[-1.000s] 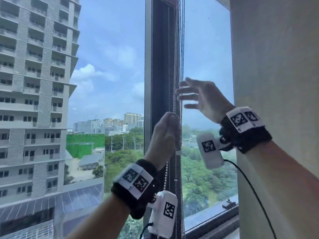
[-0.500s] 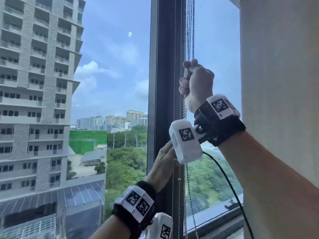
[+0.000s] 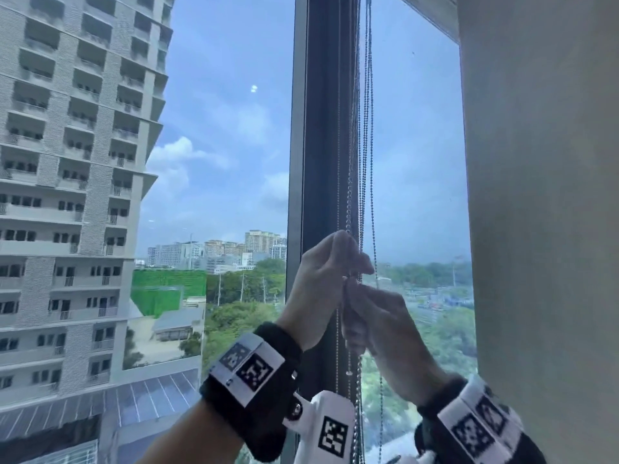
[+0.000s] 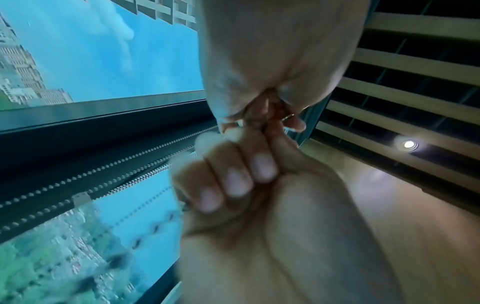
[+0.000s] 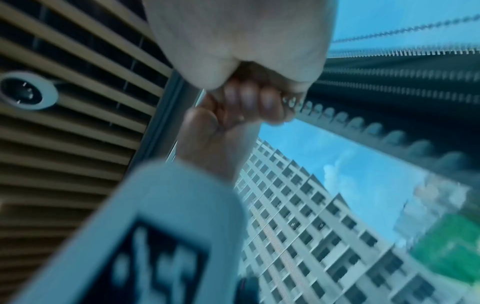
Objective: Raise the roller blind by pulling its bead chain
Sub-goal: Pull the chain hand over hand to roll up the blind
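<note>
Several thin bead chains (image 3: 366, 145) hang along the dark window frame (image 3: 318, 128). My left hand (image 3: 355, 271) grips a chain at about chest height, fingers curled round it. Directly beneath, touching it, my right hand (image 3: 356, 306) holds the chain in a fist. In the left wrist view my left hand (image 4: 272, 98) is on top and the right hand's fingers (image 4: 233, 179) curl below, with the chain (image 4: 145, 236) trailing out of the fist. The right wrist view shows the left hand's fingers (image 5: 249, 98) closed on the beads (image 5: 293, 102). No blind fabric shows.
A plain wall (image 3: 536, 229) stands close on the right of the narrow pane (image 3: 418, 162). A wide glass pane (image 3: 217, 162) lies left of the frame. Overhead is a slatted ceiling (image 4: 415, 61) with a round lamp (image 4: 409, 144).
My right hand closed on the chain up high, then came down with it to below the left. My left hand moved up and took hold just above the right.
</note>
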Available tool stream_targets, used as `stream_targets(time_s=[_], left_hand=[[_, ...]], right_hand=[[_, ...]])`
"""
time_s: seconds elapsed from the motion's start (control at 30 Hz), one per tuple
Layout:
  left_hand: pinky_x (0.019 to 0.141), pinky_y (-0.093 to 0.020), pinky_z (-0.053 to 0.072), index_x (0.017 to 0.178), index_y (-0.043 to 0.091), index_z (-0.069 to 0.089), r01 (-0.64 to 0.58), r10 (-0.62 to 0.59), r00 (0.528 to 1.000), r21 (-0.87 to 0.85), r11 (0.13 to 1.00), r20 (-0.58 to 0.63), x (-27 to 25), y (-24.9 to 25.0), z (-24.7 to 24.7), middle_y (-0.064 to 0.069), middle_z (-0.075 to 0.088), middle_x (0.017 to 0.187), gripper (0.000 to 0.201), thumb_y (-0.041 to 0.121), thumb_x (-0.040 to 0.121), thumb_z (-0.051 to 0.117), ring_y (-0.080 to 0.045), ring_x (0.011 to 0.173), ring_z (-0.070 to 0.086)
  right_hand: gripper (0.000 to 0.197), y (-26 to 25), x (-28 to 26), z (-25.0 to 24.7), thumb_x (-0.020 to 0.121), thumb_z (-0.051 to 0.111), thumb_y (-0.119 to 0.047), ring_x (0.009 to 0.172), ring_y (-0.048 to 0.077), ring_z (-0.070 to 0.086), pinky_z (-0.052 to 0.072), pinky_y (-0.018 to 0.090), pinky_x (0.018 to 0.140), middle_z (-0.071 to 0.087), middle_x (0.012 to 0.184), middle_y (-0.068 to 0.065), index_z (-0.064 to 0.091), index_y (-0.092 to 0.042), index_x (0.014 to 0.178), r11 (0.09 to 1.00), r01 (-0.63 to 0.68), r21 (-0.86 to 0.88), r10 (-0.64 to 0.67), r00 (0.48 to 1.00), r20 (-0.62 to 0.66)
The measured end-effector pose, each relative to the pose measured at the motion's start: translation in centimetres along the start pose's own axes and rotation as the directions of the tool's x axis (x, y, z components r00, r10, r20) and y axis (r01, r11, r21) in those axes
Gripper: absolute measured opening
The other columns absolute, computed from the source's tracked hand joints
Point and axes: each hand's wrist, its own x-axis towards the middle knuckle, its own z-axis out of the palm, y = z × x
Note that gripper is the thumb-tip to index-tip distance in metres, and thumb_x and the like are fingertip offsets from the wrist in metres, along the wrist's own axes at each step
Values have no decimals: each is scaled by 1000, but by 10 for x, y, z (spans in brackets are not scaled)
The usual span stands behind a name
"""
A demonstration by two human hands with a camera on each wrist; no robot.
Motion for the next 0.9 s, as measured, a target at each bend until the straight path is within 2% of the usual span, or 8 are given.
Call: stream_targets(time_s=[0.13,0.27,0.33,0.43,0.57,0.63,0.77,0.9], left_hand=[[47,-29,37,70,-1,43,-159,164,985,93,983,-58,-1,-5,4,-21,46,67,43,32,97,40,-27,53,40],[56,-42,39,70,-7,41,-226,248,958,157,962,-143,-3,-5,10,-30,40,67,45,32,92,40,-38,61,38],[60,-37,38,68,-5,40,-215,246,958,199,956,-148,-6,-10,9,-20,39,66,42,26,95,38,-34,63,37],[58,-29,31,67,-5,37,-186,212,970,208,960,-114,-16,-22,9,-23,36,64,39,22,94,37,-31,62,32],[56,-36,29,67,0,37,-130,152,985,219,967,-85,-40,-47,18,-23,35,64,35,23,93,38,-29,61,31],[56,-34,30,67,2,38,-95,108,993,217,972,-50,-55,-58,23,-14,34,63,32,18,94,38,-26,61,31],[61,-37,37,66,5,44,-49,47,999,229,972,14,-69,-66,24,-16,44,63,29,5,94,35,-29,62,41],[59,-31,42,77,5,53,60,-64,995,57,997,71,-66,-55,20,-8,51,65,32,21,98,36,-23,61,47]], right_hand=[[28,-25,23,-26,85,60,-33,71,15,59,46,35,70,71,76,-1,77,-17,68,903,44,-428,-53,999,-11],[23,-60,53,-29,70,56,-16,68,22,66,54,44,76,73,71,10,69,-17,51,767,138,-626,-229,971,-66],[21,-80,71,-37,70,50,-11,69,27,66,54,45,72,73,76,14,70,-11,63,835,139,-532,-277,942,-189],[21,-107,95,-39,85,44,-11,80,28,65,52,45,78,67,89,11,64,-6,88,986,58,-156,-86,980,-180],[25,-130,118,-30,97,39,-28,82,31,66,54,43,78,64,95,14,50,-7,105,997,-51,66,59,989,-133],[27,-134,125,-24,99,37,-30,65,25,61,52,35,65,62,81,12,49,-6,102,992,-28,121,49,984,-173],[35,-124,131,-9,101,34,-20,31,7,35,24,14,36,42,48,-2,57,-10,77,977,98,192,-29,942,-335],[44,-121,124,-10,102,23,-11,20,3,33,20,8,26,41,30,-10,46,-16,64,895,190,404,-94,965,-246]])
